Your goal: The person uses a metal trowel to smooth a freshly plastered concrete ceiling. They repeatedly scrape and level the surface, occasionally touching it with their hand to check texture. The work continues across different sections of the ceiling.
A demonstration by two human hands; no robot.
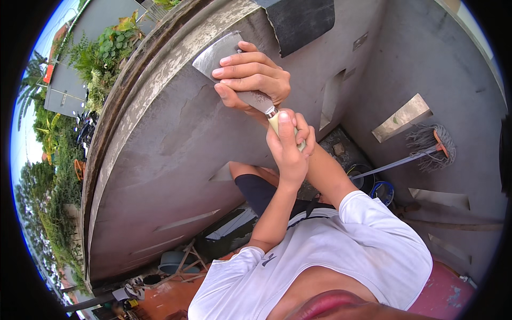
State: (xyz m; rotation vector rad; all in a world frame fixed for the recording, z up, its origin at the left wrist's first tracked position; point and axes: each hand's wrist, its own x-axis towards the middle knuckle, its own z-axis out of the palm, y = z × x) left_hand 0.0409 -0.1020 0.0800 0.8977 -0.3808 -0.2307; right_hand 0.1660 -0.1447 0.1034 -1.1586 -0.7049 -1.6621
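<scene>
My left hand is closed around the pale yellow handle of a metal scraper, thumb along the handle. Higher up, my right hand grips the scraper's wide grey blade, its fingers curled across the metal and partly hiding it. The blade's edge is over the grey plastered wall, near its flaking top ledge; whether it touches the wall I cannot tell.
A dark sheet hangs above my hands. At right, a mop with a long pole leans by another wall, near buckets. A grey basin and wooden frame sit lower left. Plants grow beyond the wall.
</scene>
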